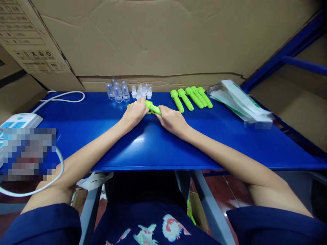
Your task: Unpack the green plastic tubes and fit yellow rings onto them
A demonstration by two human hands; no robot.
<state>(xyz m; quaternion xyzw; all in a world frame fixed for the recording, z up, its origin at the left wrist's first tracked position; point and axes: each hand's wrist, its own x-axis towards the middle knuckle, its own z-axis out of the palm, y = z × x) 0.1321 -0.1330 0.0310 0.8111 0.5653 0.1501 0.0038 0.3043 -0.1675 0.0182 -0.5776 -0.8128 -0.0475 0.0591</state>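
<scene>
My left hand [135,110] and my right hand [171,119] both grip a lime-green plastic flashlight [154,109] above the middle of the blue table. The left fingers are closed round its wider end, and the right ones wrap its other end. Something yellow [129,105] shows partly behind my left hand; its kind is hidden. Just beyond that hand stand several small white-based clear caps [149,92]. To their left are several larger clear plastic cylinders [118,92] with domed tops. Several similar green flashlights [188,99] lie side by side beyond my right hand.
Clear and green-white plastic bags [245,102] lie at the table's right. A white power strip [21,120] with a cable [61,97] occupies the left, beside a blurred-out patch. Cardboard [153,41] walls the back; a blue metal frame [283,51] stands right.
</scene>
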